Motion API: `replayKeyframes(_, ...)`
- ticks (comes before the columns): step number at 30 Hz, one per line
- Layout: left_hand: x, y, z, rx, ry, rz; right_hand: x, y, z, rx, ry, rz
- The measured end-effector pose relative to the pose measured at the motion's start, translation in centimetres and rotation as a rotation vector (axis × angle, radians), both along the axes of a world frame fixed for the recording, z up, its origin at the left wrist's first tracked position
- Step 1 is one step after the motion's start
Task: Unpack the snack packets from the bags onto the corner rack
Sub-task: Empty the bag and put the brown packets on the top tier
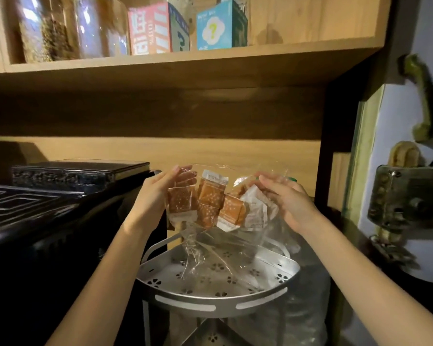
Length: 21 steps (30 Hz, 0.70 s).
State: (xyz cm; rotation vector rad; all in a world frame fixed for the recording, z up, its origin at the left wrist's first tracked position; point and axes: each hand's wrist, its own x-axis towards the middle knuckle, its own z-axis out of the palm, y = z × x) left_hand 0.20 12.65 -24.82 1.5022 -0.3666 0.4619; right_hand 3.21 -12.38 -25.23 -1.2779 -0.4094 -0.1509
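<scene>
A clear plastic bag (pixel 205 243) hangs in the air above the silver corner rack (pixel 218 299), its twisted tail drooping onto the rack's perforated top tray. Inside the bag are several orange-and-white snack packets (pixel 210 201). My left hand (pixel 158 193) grips the bag's left side with fingers curled round the plastic and a packet. My right hand (pixel 288 201) grips the bag's right side beside a white packet (pixel 256 211). The top tray holds no packets.
A black appliance (pixel 48 208) with an ornate dark box (pixel 78 173) on top stands left of the rack. A wooden shelf (pixel 185 58) overhead carries jars and small boxes. A door with a lock (pixel 408 198) is at right. A lower rack tier (pixel 213 335) shows below.
</scene>
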Motion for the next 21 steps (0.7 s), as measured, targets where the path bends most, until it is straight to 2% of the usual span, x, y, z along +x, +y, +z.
replayKeyframes(4, 0.2, -0.1, 0.5, 0.108, -0.047, -0.03, 0.1, -0.5, 0.6, -0.024, -0.029, -0.041)
replayKeyframes(7, 0.2, 0.0, 1.5, 0.065, -0.096, -0.049, 0.1, -0.9, 0.7, -0.042, -0.067, -0.003)
replayKeyframes(13, 0.4, -0.2, 2.2, -0.041, -0.044, -0.085, 0.0, -1.5, 1.7, -0.077, -0.034, 0.155)
replayKeyframes(16, 0.5, 0.1, 0.8, -0.092, -0.04, -0.115, 0.3, -1.5, 1.8, -0.026, 0.004, 0.141)
replayKeyframes(21, 0.9, 0.2, -3.6, 0.053, 0.077, -0.049, 0.6, -1.5, 1.5, 0.003, 0.048, 0.115)
